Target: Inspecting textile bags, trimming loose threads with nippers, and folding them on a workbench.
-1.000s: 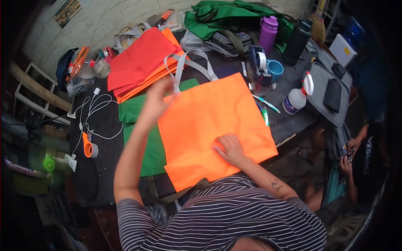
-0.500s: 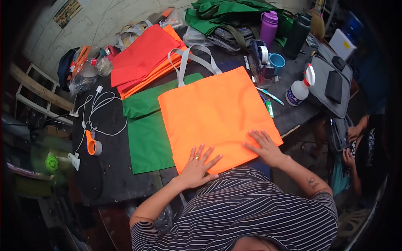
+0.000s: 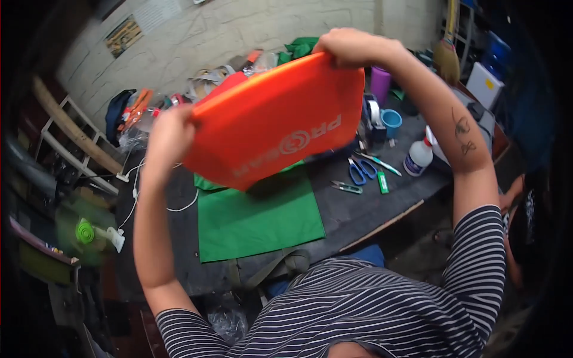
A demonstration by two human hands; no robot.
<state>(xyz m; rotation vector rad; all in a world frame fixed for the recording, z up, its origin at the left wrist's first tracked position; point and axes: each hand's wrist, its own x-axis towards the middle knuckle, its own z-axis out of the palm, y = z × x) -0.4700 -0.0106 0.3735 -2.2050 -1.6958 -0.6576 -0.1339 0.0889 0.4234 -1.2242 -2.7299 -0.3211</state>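
Lifted off the bench since 0.5 s ago, the orange bag (image 3: pixel 277 122) now hangs in mid-air at upper centre of frame, w/ both hands raised. Left hand (image 3: pixel 169 138) has a closed grip on its left edge; right hand (image 3: pixel 352 46) clamps the top right corner. Below it, centre frame, a green bag (image 3: pixel 258 219) lies flat on the dark bench (image 3: pixel 382 206), w/ blue scissors (image 3: pixel 360 172) and a white spray bottle (image 3: pixel 417 157) to the right.

A rough pale wall (image 3: pixel 239 36) with a poster (image 3: pixel 122 37) stands behind the dark desk (image 3: pixel 370 209); a wooden frame (image 3: pixel 65 134) leans left.
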